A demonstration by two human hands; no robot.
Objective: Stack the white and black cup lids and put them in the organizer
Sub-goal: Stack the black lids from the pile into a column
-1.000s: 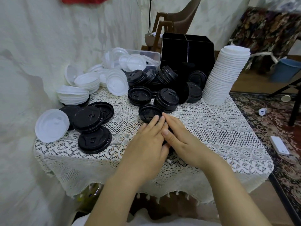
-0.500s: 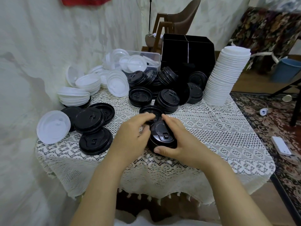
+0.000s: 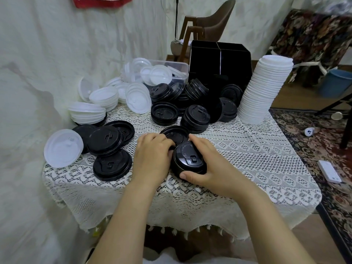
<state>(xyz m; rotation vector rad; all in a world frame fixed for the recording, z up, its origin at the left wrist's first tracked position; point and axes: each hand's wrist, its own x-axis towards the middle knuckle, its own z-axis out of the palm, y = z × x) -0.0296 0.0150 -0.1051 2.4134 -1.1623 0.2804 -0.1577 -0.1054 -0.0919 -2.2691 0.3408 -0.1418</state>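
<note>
Head view: we record a short stack of black plastic cup lids (image 3: 188, 159) standing on the white lace-covered table (image 3: 247, 159), near its front edge and between both hands. The right hand (image 3: 211, 168) grasps this stack, thumb on the near side and fingers curled round the far side. The left hand (image 3: 152, 159) has its fingers curled against the stack's left rim, gripping it from that side. Just behind the hands lies one upturned black lid (image 3: 175, 133). The black box-shaped organizer with a centre divider (image 3: 219, 61) stands at the back of the table, well apart from the held stack. A tall leaning column of white plastic lids (image 3: 264, 90) stands beside the organizer to its right. We note a heap of black lids (image 3: 196, 115) in front of the organizer, three flat black lids (image 3: 104, 140) at the left, and a single white lid (image 3: 62, 147) at the left edge. More white lids (image 3: 93, 111) are piled at the back left, some in a clear plastic tub (image 3: 179, 67)
</note>
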